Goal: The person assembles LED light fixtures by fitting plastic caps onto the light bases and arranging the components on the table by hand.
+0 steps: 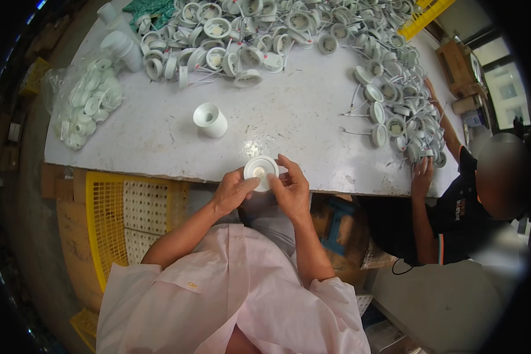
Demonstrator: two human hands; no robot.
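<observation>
At the front edge of the table, a round white LED downlight (261,167) sits between both my hands, its rim turned up and a pale yellowish disc at its centre. My left hand (235,192) grips its left side, thumb laid over the lower rim. My right hand (291,187) grips the right side, its thumb reaching into the middle. The fingers beneath are partly hidden. A little beyond, to the left, a white cylindrical stack of cups (210,120) stands upright on the white table (153,127).
A big heap of white downlights with wires (248,35) covers the far side, running down the right. At left are a clear bag of white round parts (91,103) and stacked white cups (123,50). A co-worker's hand (422,174) touches the right heap. A yellow crate (106,218) stands below left.
</observation>
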